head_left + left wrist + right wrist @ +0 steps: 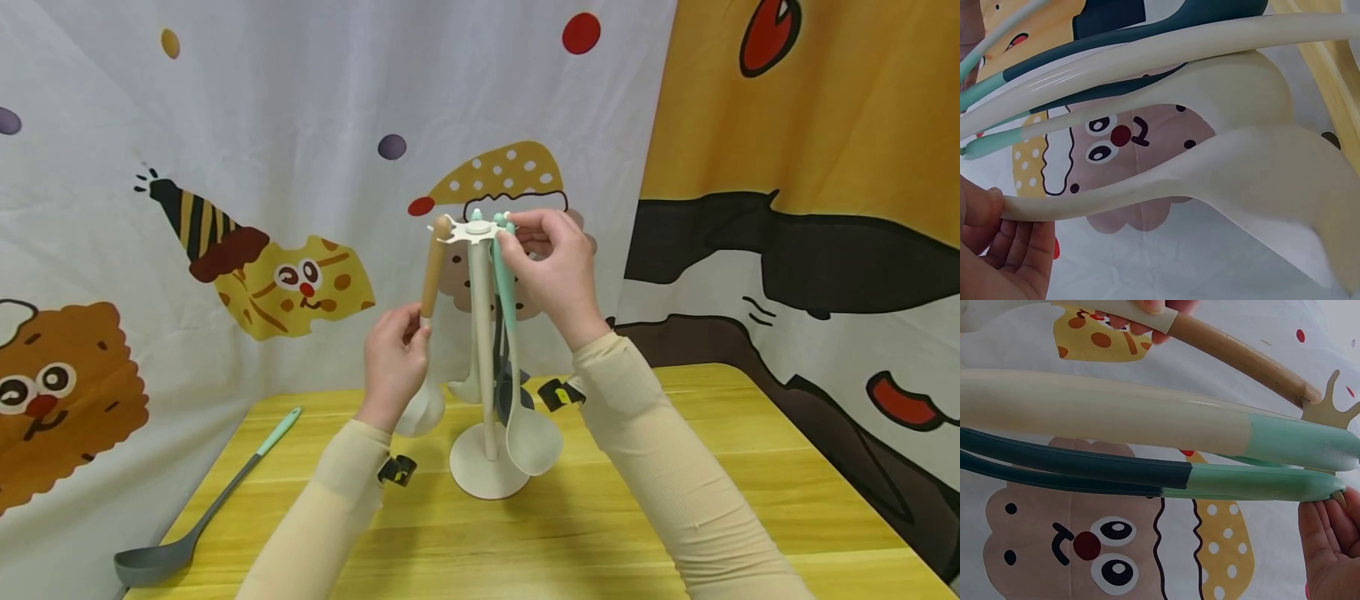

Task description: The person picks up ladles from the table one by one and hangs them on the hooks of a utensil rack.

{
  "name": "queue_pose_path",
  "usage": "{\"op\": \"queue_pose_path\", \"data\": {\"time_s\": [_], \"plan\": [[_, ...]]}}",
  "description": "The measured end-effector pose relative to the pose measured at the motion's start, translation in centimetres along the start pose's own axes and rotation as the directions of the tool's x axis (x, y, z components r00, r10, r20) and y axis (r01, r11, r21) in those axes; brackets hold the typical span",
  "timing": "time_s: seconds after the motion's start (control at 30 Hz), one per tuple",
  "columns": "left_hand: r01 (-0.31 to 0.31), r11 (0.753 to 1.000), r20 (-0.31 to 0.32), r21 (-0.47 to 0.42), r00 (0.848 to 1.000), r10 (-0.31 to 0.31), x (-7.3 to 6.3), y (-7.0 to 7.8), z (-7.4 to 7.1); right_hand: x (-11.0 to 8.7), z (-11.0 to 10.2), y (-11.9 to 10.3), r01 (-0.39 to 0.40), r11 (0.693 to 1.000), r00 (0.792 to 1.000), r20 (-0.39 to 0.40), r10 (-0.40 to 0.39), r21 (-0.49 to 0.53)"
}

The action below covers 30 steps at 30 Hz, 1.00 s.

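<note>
A cream utensil rack (487,461) stands upright with a hooked disc on top. My left hand (396,357) pinches the white neck of a wooden-handled cooking utensil (432,271); its broad, curved white head (1260,181) hangs below. The handle's tip meets a hook on the disc's left side, though I cannot tell if it hangs there. At the disc's right edge, my right hand (558,262) pinches a hook, fingers touching the end of a mint handle (1260,481). A cream ladle (534,442) with a mint handle hangs in front, beside that hand.
Dark-headed utensils (504,392) and another cream one (468,387) hang behind the rack's pole. A grey ladle (161,560) with a mint handle lies at the left edge of the wooden table (622,533). Behind it hangs a cartoon-printed curtain (315,108).
</note>
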<state>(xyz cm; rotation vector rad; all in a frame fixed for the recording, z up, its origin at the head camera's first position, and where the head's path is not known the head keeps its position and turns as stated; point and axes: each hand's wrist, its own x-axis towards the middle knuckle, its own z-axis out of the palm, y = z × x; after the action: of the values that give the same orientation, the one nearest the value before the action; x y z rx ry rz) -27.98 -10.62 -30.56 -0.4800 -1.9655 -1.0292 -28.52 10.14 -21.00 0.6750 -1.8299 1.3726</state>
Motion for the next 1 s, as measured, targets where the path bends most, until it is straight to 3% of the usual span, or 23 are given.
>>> {"op": "queue_pose_path", "data": {"time_s": [0.6,1.0], "plan": [[0.073,0.997,0.065,-0.020,0.995,-0.071,-0.09,-0.10,0.26,-0.03,0.02,0.00,0.013,1.000,1.000,-0.002,-0.013,-0.003],[0.088,0.995,0.095,-0.039,0.992,-0.084,-0.08,-0.18,0.41,0.03,0.03,-0.10,0.006,1.000,1.000,-0.003,-0.006,-0.005]]}}
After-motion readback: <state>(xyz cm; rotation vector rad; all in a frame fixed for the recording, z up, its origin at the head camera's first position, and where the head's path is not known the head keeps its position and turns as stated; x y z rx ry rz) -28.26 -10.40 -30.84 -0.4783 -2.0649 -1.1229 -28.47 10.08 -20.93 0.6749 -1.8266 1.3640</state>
